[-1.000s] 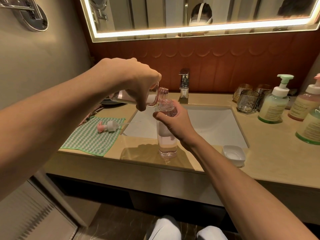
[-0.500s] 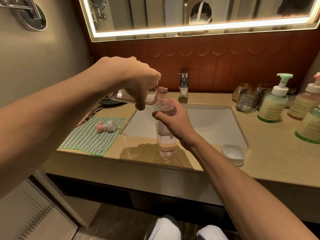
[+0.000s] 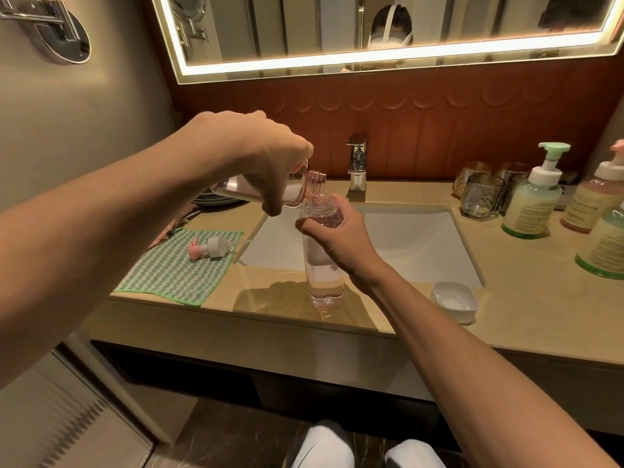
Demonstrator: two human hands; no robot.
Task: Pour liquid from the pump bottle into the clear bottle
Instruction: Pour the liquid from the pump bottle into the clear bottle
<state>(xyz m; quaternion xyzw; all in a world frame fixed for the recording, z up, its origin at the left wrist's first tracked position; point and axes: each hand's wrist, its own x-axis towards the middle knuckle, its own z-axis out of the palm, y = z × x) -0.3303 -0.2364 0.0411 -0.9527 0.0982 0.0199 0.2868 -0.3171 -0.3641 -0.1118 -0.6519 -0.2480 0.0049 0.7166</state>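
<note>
My left hand [image 3: 266, 157] has its grip clamped over the pump bottle [image 3: 256, 192], which I hold tipped nearly flat, threaded neck pointing right and slightly down. The bottle's pump head is off (it lies on the green checked cloth [image 3: 179, 268], below and left of this grip); that pump head [image 3: 211, 248] has its thin tube reaching toward the sink [image 3: 415, 244]. Pinkish liquid pools along the low side of the tilted bottle.

Just under the open neck stands the clear bottle [image 3: 325, 282], upright on the surface [image 3: 526, 298] at the sink's front edge. My right hand [image 3: 341, 238] has its grip closed round its upper part, thumb at the front, fingers wrapped behind. The two mouths are almost touching; I cannot tell whether a stream runs between them. The clear bottle is filled in its lower portion.

Right of my right grip sits a small white dish [image 3: 454, 300]. Farther right, beyond the sink, stand glass tumblers [image 3: 481, 196] and other pump dispensers [image 3: 531, 204]. Behind both grips rises the faucet [image 3: 357, 160].
</note>
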